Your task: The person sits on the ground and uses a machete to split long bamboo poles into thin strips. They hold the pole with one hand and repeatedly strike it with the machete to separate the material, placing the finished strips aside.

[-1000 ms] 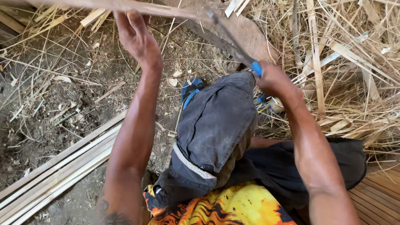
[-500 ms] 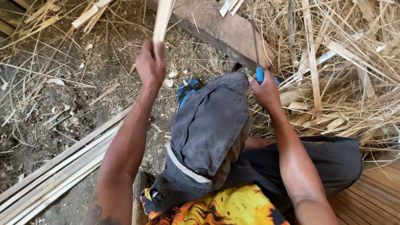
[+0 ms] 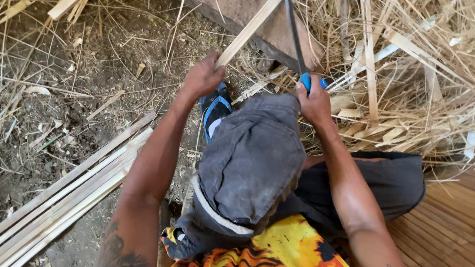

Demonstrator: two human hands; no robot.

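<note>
dirt ground, straw litter

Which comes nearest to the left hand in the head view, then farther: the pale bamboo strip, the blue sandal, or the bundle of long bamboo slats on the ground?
1. Pale bamboo strip: gripped in the left hand, running up and right.
2. Blue sandal: just below and right of the hand.
3. Bundle of long bamboo slats: farthest, lower left on the dirt.

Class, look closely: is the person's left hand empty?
No: the left hand grips a pale bamboo strip that slants up toward the wooden plank.
</note>
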